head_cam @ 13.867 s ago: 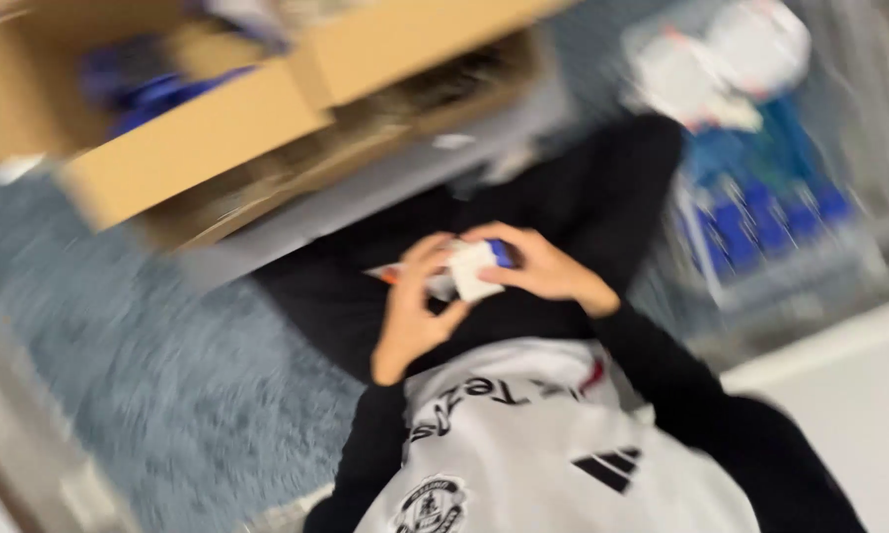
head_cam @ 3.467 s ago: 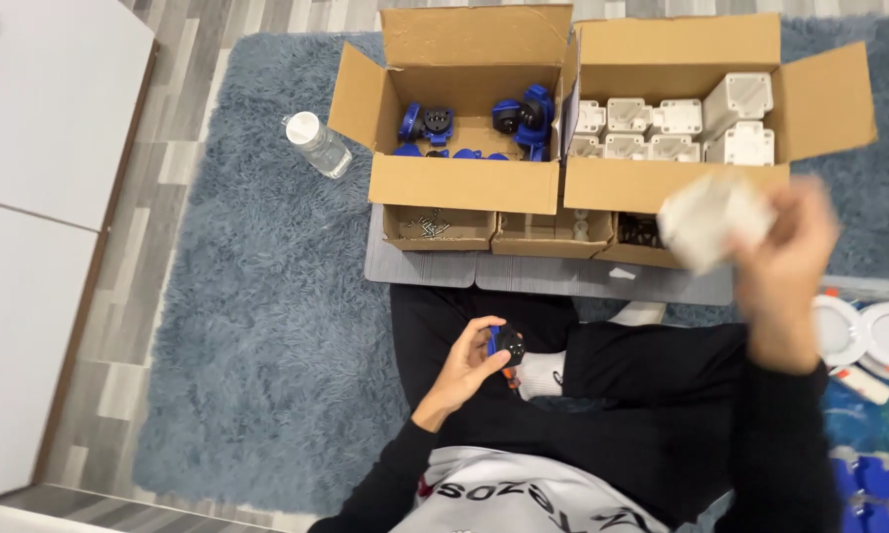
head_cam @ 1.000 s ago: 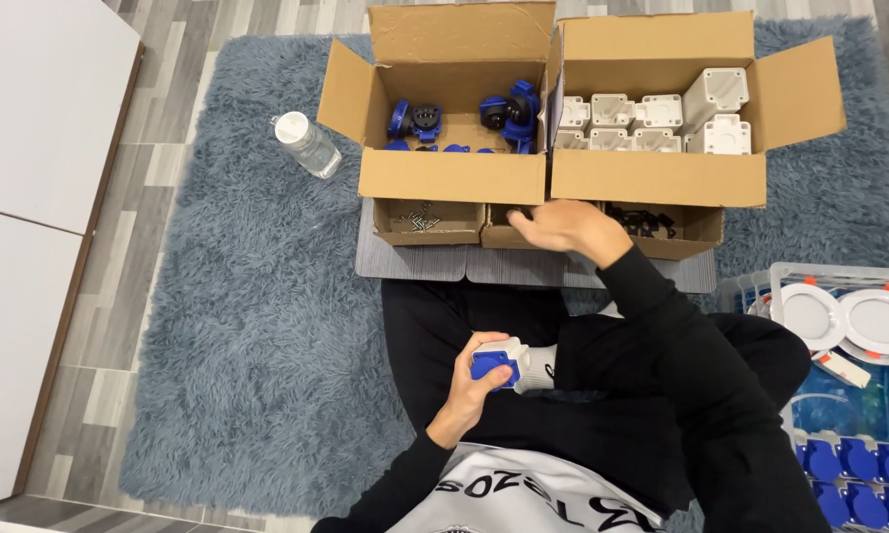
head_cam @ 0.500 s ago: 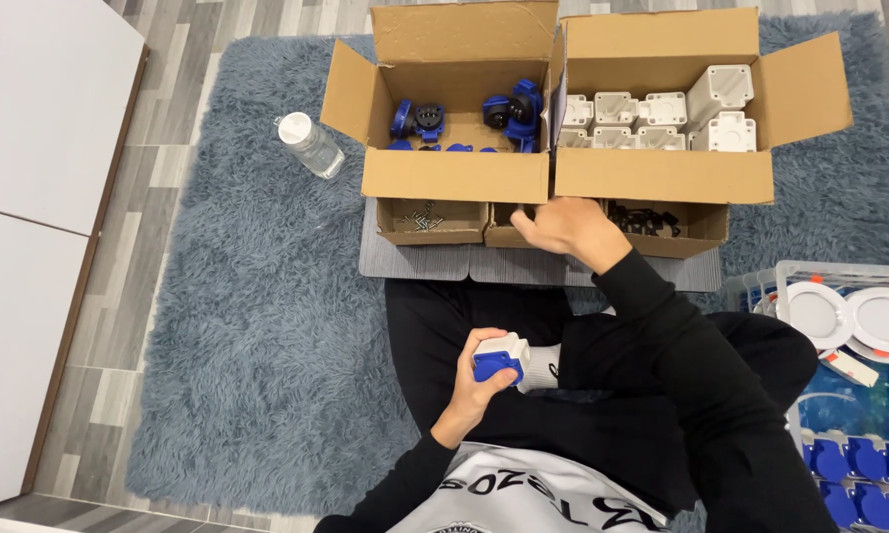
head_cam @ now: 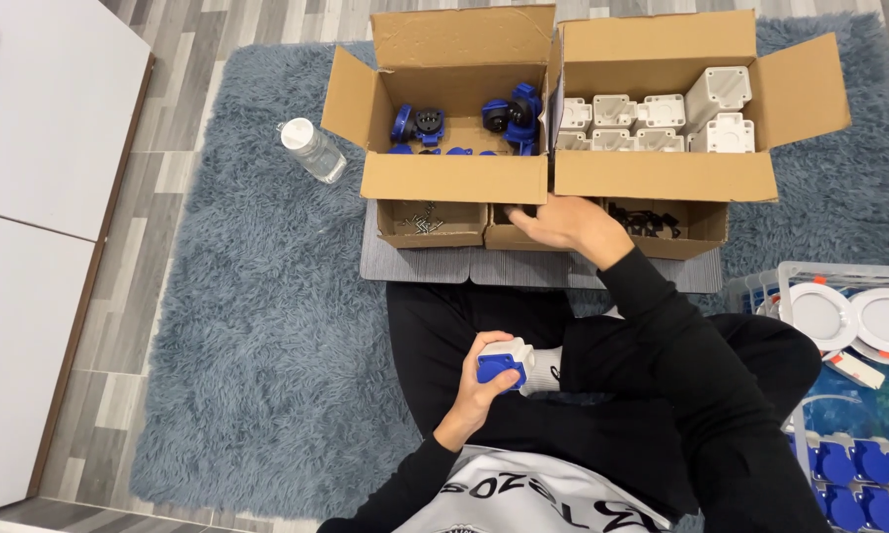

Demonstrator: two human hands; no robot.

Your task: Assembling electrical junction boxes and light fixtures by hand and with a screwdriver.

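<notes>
Left hand [head_cam: 484,390], lower centre of frame, is wrapped around a blue-and-white socket part [head_cam: 505,362] held over the lap. Right hand [head_cam: 561,219], centre frame, reaches into the middle small tray [head_cam: 517,234]; fingertips are hidden inside it, so can't tell if they grip anything.

Packages:
- 2 big open cardboard boxes, top centre, side by side and touching. Left box [head_cam: 452,178] holds blue socket parts [head_cam: 512,112], roughly 4–5 visible. Right box [head_cam: 662,176] holds white housings [head_cam: 721,133], about 6 visible.
- 3 small low cardboard trays just below them on a grey mat [head_cam: 435,265]: left tray [head_cam: 431,219] has small screws, right tray [head_cam: 673,224] has small black parts.
- 1 clear plastic bottle [head_cam: 312,150], white cap, lying on the blue-grey shag rug [head_cam: 247,326], upper left of the boxes.
- Clear bin [head_cam: 760,286] at right edge: 2 round white discs [head_cam: 859,318] on top, blue parts below.
- White panel [head_cam: 40,197] along left edge.
</notes>
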